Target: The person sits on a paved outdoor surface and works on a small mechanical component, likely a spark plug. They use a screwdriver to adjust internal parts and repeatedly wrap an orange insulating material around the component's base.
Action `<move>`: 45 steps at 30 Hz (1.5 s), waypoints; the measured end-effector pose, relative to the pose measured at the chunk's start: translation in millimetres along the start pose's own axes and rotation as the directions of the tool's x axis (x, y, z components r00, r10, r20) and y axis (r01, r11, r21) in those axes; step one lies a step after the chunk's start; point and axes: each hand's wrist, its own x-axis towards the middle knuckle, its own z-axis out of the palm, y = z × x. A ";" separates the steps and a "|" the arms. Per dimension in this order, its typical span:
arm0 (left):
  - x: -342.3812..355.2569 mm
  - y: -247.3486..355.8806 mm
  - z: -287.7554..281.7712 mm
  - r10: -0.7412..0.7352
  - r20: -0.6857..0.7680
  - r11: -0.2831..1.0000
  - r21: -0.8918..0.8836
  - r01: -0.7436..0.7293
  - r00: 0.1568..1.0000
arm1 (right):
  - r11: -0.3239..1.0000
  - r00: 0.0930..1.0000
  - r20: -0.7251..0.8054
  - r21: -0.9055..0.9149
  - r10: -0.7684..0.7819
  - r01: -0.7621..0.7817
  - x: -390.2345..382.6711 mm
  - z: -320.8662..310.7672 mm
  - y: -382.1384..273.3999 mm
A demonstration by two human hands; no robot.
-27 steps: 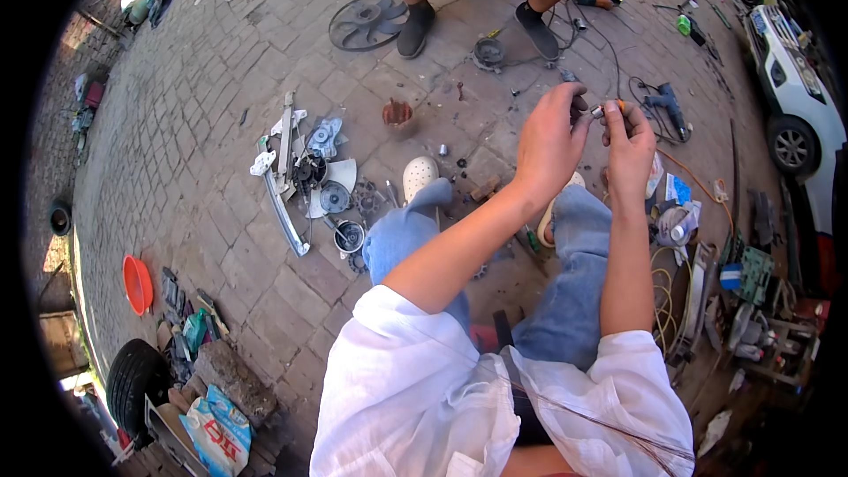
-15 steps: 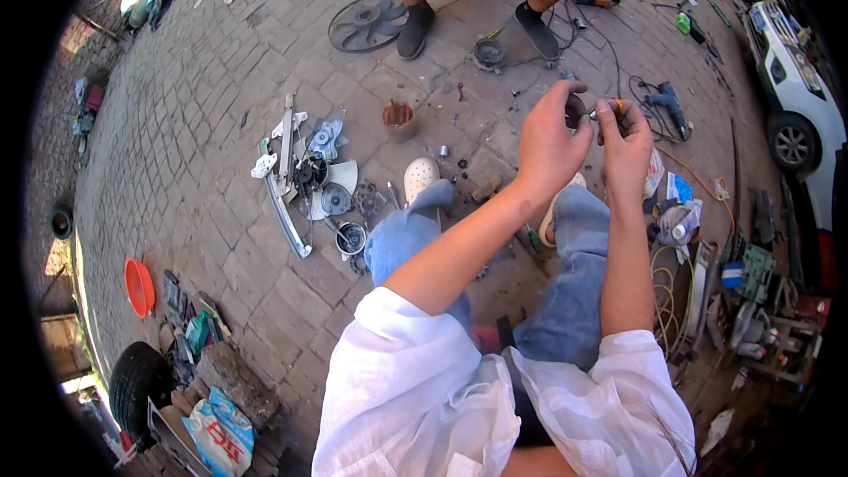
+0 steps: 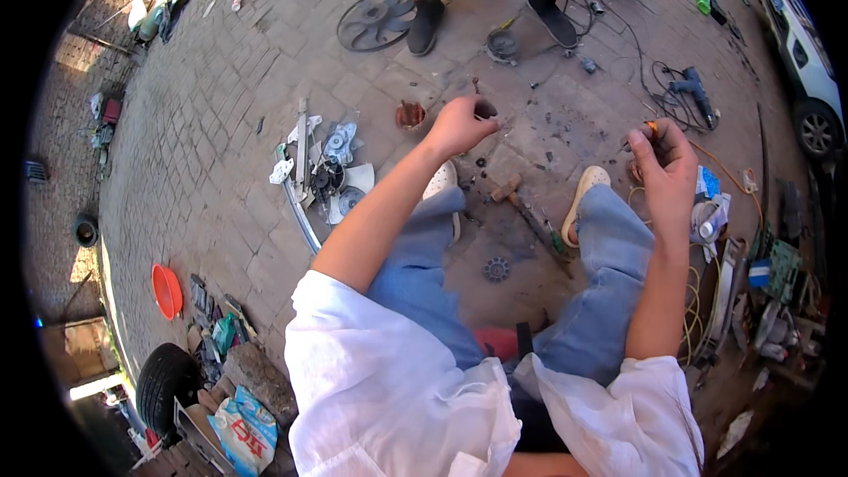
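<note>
2 hands are working apart: left hand [image 3: 461, 126] is pinching a small dark ring [image 3: 485, 109], right hand [image 3: 664, 159] fingers curling round an orange-tipped wire [image 3: 651, 128].

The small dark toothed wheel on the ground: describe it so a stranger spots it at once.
Start at the person's blue-jeaned legs. On the dirty paving between them lies the small dark toothed wheel, alone. Unlike the big fan grille far ahead, it is tiny, with toothed edges.
</note>
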 end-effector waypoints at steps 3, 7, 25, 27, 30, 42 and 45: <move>29.7 -148.4 -42.0 -0.181 -0.251 0.895 0.358 0.265 0.951 | 0.993 0.997 -0.004 -0.086 -0.079 0.078 -8.2 -1.8 3.2; 56.8 -232.4 -41.3 -0.232 -0.542 0.810 0.353 0.469 0.808 | 0.946 1.000 0.016 -0.324 -0.017 0.021 -4.3 -16.6 10.7; 80.9 -289.1 -9.5 -0.241 -0.886 0.970 -0.238 0.058 0.396 | 0.874 0.992 -0.051 -0.480 -0.113 0.075 -16.8 -32.9 27.2; 67.7 -285.7 -15.1 -0.397 -0.699 0.587 -0.691 -0.421 0.594 | 0.875 0.994 -0.020 -0.477 -0.110 0.088 -13.7 -30.4 24.2; 53.1 -273.4 -13.7 -0.210 -0.534 0.180 -0.845 -0.504 0.819 | 0.860 0.993 0.023 -0.498 -0.119 0.114 -11.1 -28.2 21.6; 26.6 -243.2 -14.3 -0.243 -0.345 0.144 -0.937 -0.317 0.907 | 0.877 0.986 0.057 -0.450 -0.159 0.167 -7.4 -7.4 18.8; 23.8 -269.1 -24.7 -0.278 -0.420 0.134 -0.908 -0.398 0.864 | 0.864 0.985 0.085 -0.473 -0.150 0.172 -5.1 -7.9 16.7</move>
